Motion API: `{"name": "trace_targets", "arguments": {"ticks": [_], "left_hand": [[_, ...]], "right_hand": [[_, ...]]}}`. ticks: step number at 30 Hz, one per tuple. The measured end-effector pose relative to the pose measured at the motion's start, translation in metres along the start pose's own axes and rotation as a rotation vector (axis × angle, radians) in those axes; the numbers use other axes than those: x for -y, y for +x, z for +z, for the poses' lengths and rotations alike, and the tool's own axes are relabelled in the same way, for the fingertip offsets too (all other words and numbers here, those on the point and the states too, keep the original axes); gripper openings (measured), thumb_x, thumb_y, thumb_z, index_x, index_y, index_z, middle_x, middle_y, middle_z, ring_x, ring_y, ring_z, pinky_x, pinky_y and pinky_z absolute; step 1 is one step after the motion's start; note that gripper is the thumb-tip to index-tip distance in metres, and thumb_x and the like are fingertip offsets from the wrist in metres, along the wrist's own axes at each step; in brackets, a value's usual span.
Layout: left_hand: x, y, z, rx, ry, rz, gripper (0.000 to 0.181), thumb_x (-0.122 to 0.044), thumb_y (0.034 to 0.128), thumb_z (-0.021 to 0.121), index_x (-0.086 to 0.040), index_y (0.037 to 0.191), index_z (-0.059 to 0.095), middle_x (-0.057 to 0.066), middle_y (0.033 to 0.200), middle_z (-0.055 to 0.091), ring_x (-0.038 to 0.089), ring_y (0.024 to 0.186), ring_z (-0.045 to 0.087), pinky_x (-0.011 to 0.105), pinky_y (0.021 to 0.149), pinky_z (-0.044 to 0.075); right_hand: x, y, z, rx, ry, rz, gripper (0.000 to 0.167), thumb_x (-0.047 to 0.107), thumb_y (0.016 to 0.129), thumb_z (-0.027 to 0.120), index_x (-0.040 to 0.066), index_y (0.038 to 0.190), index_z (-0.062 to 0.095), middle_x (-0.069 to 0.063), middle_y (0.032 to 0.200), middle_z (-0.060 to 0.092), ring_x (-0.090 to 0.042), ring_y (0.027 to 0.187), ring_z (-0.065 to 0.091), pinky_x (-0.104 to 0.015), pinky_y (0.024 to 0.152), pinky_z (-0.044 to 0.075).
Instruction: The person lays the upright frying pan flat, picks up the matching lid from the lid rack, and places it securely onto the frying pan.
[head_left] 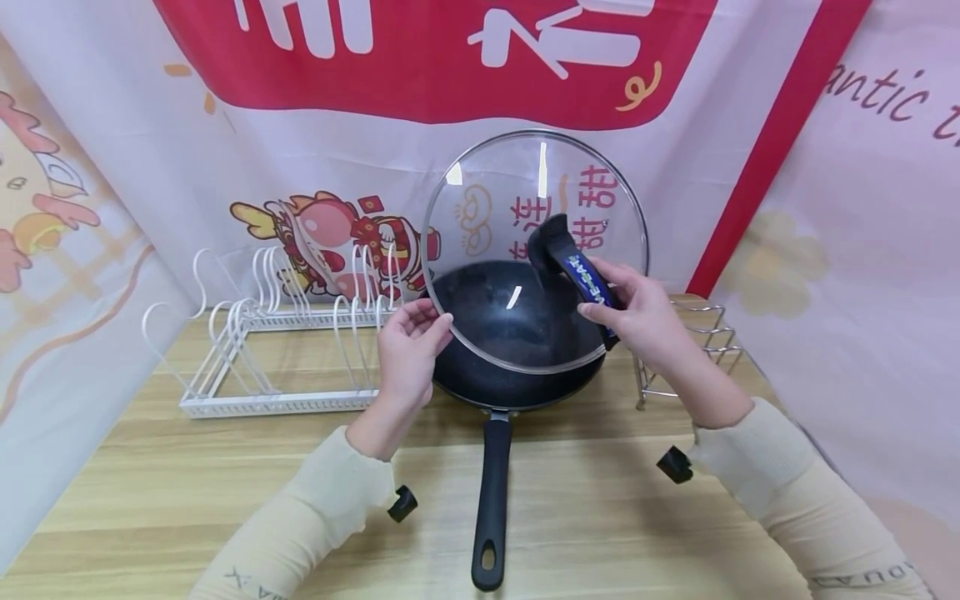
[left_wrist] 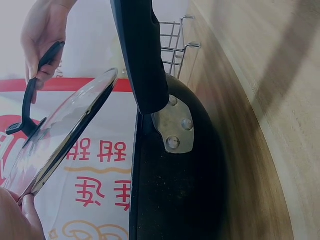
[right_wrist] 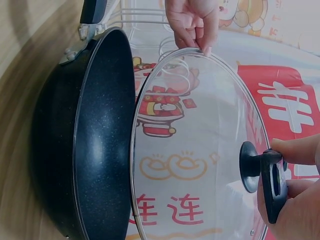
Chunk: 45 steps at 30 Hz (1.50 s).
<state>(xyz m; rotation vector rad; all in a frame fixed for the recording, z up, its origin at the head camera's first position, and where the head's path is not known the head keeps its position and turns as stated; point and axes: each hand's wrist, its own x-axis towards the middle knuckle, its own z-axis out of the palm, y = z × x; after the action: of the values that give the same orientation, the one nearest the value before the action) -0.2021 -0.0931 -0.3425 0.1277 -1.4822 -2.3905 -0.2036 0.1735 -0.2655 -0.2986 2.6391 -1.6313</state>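
A round glass lid with a metal rim is held tilted above a black wok. My right hand grips the lid's black handle, which carries a blue label. At the lid's left edge my left hand pinches the rim between thumb and fingers, as the right wrist view also shows. The wok sits on the table with its long black handle pointing toward me. Through the glass the wok's dark inside is visible. In the right wrist view the lid stands steeply beside the wok's rim.
A white dish rack with upright loops stands on the wooden table to the left. Right of the wok is a metal wire rack, partly hidden by my right arm. A printed cloth hangs behind.
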Motion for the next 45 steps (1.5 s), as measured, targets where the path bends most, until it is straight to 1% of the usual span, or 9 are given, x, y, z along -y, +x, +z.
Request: {"name": "trace_targets", "arguments": {"ticks": [5, 16, 20, 24, 27, 31, 36, 42, 45], "left_hand": [[0.001, 0.0, 0.0, -0.004, 0.0, -0.002, 0.023, 0.017, 0.09, 0.065, 0.003, 0.107, 0.059, 0.007, 0.094, 0.058, 0.01, 0.08, 0.062, 0.023, 0.068, 0.06], [0.005, -0.001, -0.003, -0.007, 0.012, -0.033, 0.021, 0.015, 0.0913, 0.066, 0.006, 0.108, 0.058, 0.006, 0.092, 0.057, 0.009, 0.077, 0.062, 0.022, 0.068, 0.06], [0.004, -0.002, -0.003, -0.012, 0.013, -0.04, 0.022, 0.015, 0.091, 0.066, 0.007, 0.109, 0.057, 0.006, 0.091, 0.057, 0.009, 0.076, 0.062, 0.021, 0.068, 0.06], [0.002, -0.003, -0.003, -0.019, 0.011, -0.038, 0.022, 0.015, 0.0907, 0.066, 0.007, 0.11, 0.057, 0.006, 0.092, 0.057, 0.008, 0.076, 0.062, 0.021, 0.068, 0.06], [0.002, -0.003, -0.003, -0.024, 0.009, -0.032, 0.023, 0.016, 0.0904, 0.065, 0.006, 0.109, 0.057, 0.006, 0.091, 0.058, 0.008, 0.075, 0.062, 0.021, 0.069, 0.06], [0.002, -0.004, -0.004, -0.029, 0.012, -0.023, 0.023, 0.015, 0.0906, 0.066, 0.007, 0.11, 0.057, 0.005, 0.09, 0.058, 0.007, 0.075, 0.062, 0.021, 0.068, 0.06], [0.002, -0.005, -0.006, -0.035, 0.014, -0.017, 0.022, 0.016, 0.0911, 0.065, 0.007, 0.11, 0.058, 0.005, 0.09, 0.058, 0.007, 0.075, 0.061, 0.02, 0.068, 0.059], [0.0, -0.005, -0.005, -0.053, -0.018, -0.032, 0.021, 0.016, 0.0905, 0.066, 0.007, 0.109, 0.058, 0.004, 0.089, 0.058, 0.006, 0.076, 0.062, 0.02, 0.068, 0.059], [-0.001, -0.006, -0.005, -0.055, -0.031, -0.039, 0.022, 0.016, 0.0905, 0.066, 0.007, 0.109, 0.058, 0.005, 0.089, 0.058, 0.007, 0.076, 0.062, 0.019, 0.068, 0.059]], "right_hand": [[0.001, 0.001, 0.0, -0.001, 0.007, 0.017, 0.067, 0.009, 0.099, 0.068, 0.014, 0.159, 0.038, -0.019, 0.152, 0.042, -0.035, 0.128, 0.045, -0.049, 0.108, 0.046], [0.001, 0.003, 0.001, 0.004, -0.011, 0.052, 0.067, 0.011, 0.099, 0.068, 0.013, 0.159, 0.037, -0.02, 0.154, 0.041, -0.037, 0.129, 0.045, -0.048, 0.107, 0.047], [0.001, 0.004, 0.002, 0.01, -0.009, 0.049, 0.067, 0.011, 0.099, 0.068, 0.014, 0.159, 0.038, -0.02, 0.152, 0.042, -0.037, 0.128, 0.046, -0.048, 0.107, 0.047], [0.002, 0.005, 0.002, 0.017, -0.017, 0.026, 0.066, 0.011, 0.099, 0.068, 0.014, 0.158, 0.04, -0.02, 0.151, 0.043, -0.037, 0.127, 0.046, -0.049, 0.106, 0.048], [0.003, 0.007, 0.002, 0.02, -0.021, 0.031, 0.065, 0.012, 0.099, 0.068, 0.015, 0.158, 0.041, -0.02, 0.152, 0.042, -0.038, 0.128, 0.045, -0.05, 0.106, 0.048], [0.004, 0.009, 0.001, 0.026, -0.012, 0.049, 0.065, 0.012, 0.1, 0.068, 0.014, 0.158, 0.04, -0.019, 0.153, 0.041, -0.037, 0.129, 0.045, -0.049, 0.106, 0.048], [0.005, 0.011, 0.002, 0.047, 0.011, 0.053, 0.065, 0.011, 0.1, 0.066, 0.013, 0.159, 0.039, -0.019, 0.156, 0.038, -0.036, 0.131, 0.044, -0.049, 0.108, 0.046], [0.005, 0.015, 0.004, 0.059, 0.049, 0.044, 0.063, 0.008, 0.101, 0.064, 0.01, 0.158, 0.038, -0.02, 0.158, 0.037, -0.035, 0.13, 0.044, -0.048, 0.111, 0.043], [0.005, 0.019, 0.004, 0.058, 0.047, 0.047, 0.062, 0.009, 0.102, 0.063, 0.009, 0.158, 0.038, -0.021, 0.157, 0.038, -0.035, 0.13, 0.045, -0.047, 0.111, 0.043]]}}
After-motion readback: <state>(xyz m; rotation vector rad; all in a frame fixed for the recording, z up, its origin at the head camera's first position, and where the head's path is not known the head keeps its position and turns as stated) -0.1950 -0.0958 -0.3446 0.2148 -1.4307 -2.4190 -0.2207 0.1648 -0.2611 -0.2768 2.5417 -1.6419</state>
